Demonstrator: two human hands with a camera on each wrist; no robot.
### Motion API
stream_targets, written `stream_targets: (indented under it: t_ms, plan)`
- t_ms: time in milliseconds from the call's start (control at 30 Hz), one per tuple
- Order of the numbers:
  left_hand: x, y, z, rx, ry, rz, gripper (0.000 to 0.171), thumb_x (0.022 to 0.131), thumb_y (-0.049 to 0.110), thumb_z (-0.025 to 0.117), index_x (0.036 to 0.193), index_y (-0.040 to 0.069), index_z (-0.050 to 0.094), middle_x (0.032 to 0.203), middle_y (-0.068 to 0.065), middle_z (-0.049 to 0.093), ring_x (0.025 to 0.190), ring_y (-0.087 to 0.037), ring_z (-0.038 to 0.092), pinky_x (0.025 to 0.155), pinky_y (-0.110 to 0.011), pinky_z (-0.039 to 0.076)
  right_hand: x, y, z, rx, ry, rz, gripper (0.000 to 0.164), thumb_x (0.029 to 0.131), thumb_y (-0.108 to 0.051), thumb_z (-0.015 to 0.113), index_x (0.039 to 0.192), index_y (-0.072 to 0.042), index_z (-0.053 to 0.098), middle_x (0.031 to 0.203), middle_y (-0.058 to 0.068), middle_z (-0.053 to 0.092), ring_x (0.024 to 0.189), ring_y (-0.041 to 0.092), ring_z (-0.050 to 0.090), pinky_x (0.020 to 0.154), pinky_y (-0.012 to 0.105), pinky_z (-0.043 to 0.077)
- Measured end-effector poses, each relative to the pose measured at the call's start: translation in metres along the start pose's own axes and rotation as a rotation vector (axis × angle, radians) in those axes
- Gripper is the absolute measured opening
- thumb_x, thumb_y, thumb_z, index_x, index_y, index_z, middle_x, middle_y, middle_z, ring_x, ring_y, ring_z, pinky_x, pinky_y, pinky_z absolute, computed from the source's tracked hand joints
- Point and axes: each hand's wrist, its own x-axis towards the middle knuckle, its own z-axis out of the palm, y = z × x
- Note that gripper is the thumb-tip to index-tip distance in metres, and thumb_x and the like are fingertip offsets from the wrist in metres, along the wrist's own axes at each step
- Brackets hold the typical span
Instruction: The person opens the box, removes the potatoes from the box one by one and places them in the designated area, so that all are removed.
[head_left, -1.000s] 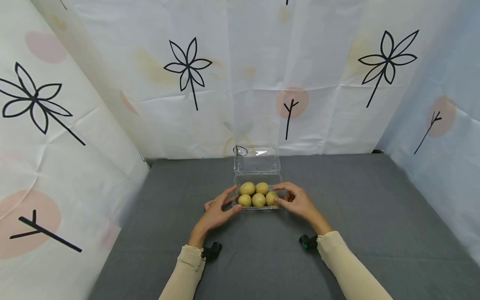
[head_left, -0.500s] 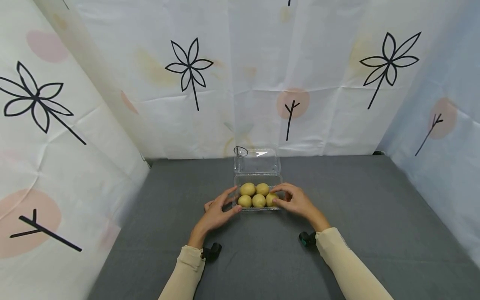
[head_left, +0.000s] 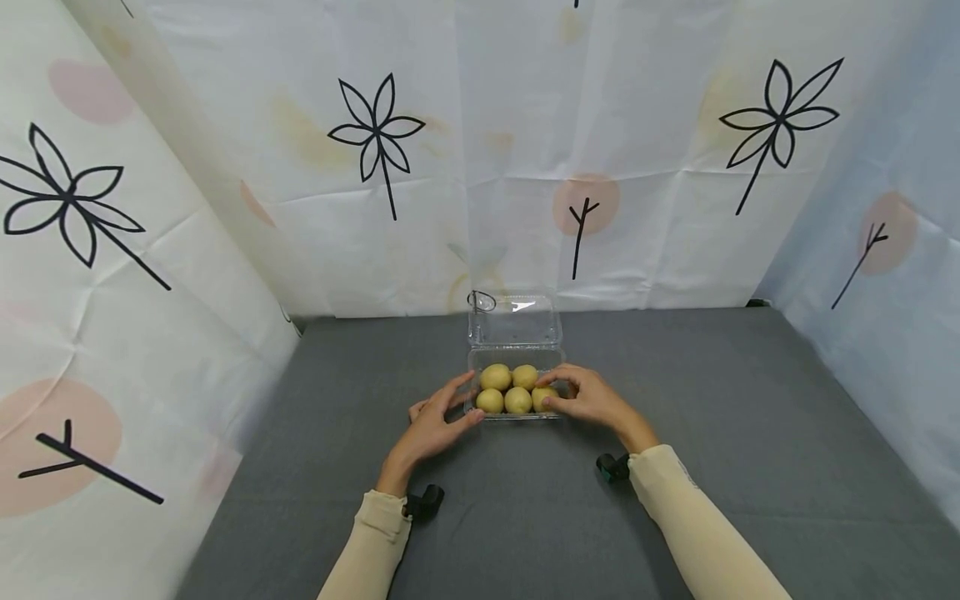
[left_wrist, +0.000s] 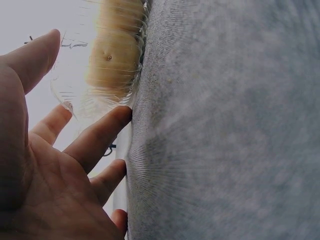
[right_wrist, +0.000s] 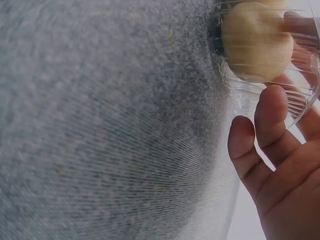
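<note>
- Yellow, smooth round ball sits in the near-right corner of a clear plastic hinged box on the grey bench; right grip pinches it.
- Probably firm; hold its sides.
- Left grip spreads wide beside the likely flimsy box.

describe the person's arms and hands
The left sleeve and right sleeve are cream. Worn too: a black left wrist device and a black right wrist device with a greenish patch. The left hand and right hand are bare.
</note>
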Motion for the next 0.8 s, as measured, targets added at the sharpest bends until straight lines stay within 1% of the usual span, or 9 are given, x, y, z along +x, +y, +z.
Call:
stream_targets:
  t_ms: [233,300,333,400,467,533,600,667,800]
  plan:
    - [-0.0001,-0.0002,-0.0001,-0.004,-0.002,0.008,0.072,0.098,0.044,0.068,0.159,0.036,0.032,0.147,0.004,0.06,0.152,-0.029,0.035,0.102,-0.053,0.012,0.0024,0.0003,-0.002,-0.002,-0.058,0.004,0.033,0.094,-0.018,0.075,0.124,-0.007,0.072,0.122,0.017,0.068,0.062,0.013,0.043,0.062,0.026,0.04]
    - [-0.0001,-0.0005,0.0002,-0.001,-0.002,0.009,0.072,0.098,0.045,0.068,0.159,0.037,0.032,0.147,0.004,0.06,0.151,-0.029,0.035,0.101,-0.052,0.013,0.0028,0.0004,-0.0026,-0.01,-0.081,0.012,0.034,0.095,-0.019,0.075,0.126,-0.007,0.071,0.126,0.017,0.067,0.07,0.015,0.049,0.067,0.027,0.043]
    - [-0.0001,-0.0008,0.0005,0.001,-0.001,0.008,0.071,0.098,0.045,0.068,0.159,0.037,0.032,0.147,0.005,0.06,0.151,-0.028,0.035,0.101,-0.052,0.013,0.003,0.0004,-0.0031,-0.016,-0.093,0.013,0.035,0.095,-0.02,0.074,0.127,-0.007,0.07,0.129,0.017,0.066,0.077,0.018,0.054,0.07,0.029,0.046]
    - [0.0,-0.0014,0.001,0.009,-0.001,0.004,0.071,0.098,0.045,0.068,0.159,0.038,0.032,0.147,0.005,0.06,0.151,-0.028,0.035,0.101,-0.052,0.013,0.0034,0.0002,-0.0039,-0.021,-0.118,0.011,0.036,0.096,-0.02,0.073,0.129,-0.007,0.069,0.134,0.019,0.064,0.094,0.025,0.063,0.08,0.036,0.051]
    - [0.0001,-0.0021,0.0014,0.012,0.001,0.002,0.071,0.098,0.045,0.067,0.159,0.038,0.032,0.147,0.006,0.06,0.152,-0.027,0.035,0.102,-0.052,0.013,0.004,0.0,-0.0049,-0.021,-0.144,0.009,0.037,0.097,-0.021,0.072,0.131,-0.006,0.068,0.139,0.021,0.062,0.116,0.034,0.062,0.092,0.046,0.053]
    - [0.0002,-0.0023,0.0016,0.012,0.001,0.002,0.072,0.098,0.045,0.067,0.159,0.037,0.032,0.147,0.006,0.06,0.152,-0.027,0.035,0.102,-0.052,0.013,0.0047,0.0,-0.006,-0.021,-0.17,0.001,0.039,0.097,-0.02,0.072,0.132,-0.005,0.066,0.141,0.022,0.06,0.128,0.041,0.058,0.099,0.054,0.05]
    - [0.0003,-0.0023,0.0015,0.011,0.0,0.004,0.072,0.098,0.045,0.067,0.16,0.037,0.032,0.147,0.005,0.059,0.152,-0.027,0.035,0.102,-0.052,0.012,0.0056,-0.0004,-0.0068,-0.026,-0.19,-0.008,0.039,0.097,-0.02,0.071,0.133,-0.004,0.065,0.142,0.022,0.06,0.132,0.044,0.055,0.102,0.059,0.048]
    - [0.0002,-0.0021,0.0012,0.008,-0.001,0.007,0.072,0.098,0.045,0.067,0.16,0.037,0.031,0.147,0.005,0.059,0.152,-0.027,0.035,0.102,-0.052,0.012,0.0067,-0.0008,-0.007,-0.033,-0.2,-0.022,0.04,0.097,-0.019,0.071,0.133,-0.003,0.065,0.141,0.022,0.061,0.132,0.044,0.055,0.103,0.059,0.047]
    - [0.0001,-0.0019,0.0006,0.007,-0.002,0.011,0.071,0.098,0.044,0.067,0.16,0.038,0.031,0.147,0.005,0.059,0.152,-0.026,0.034,0.102,-0.053,0.012,0.0075,-0.0019,-0.0053,-0.034,-0.175,-0.025,0.038,0.096,-0.018,0.073,0.131,-0.004,0.068,0.137,0.019,0.065,0.129,0.041,0.058,0.104,0.057,0.047]
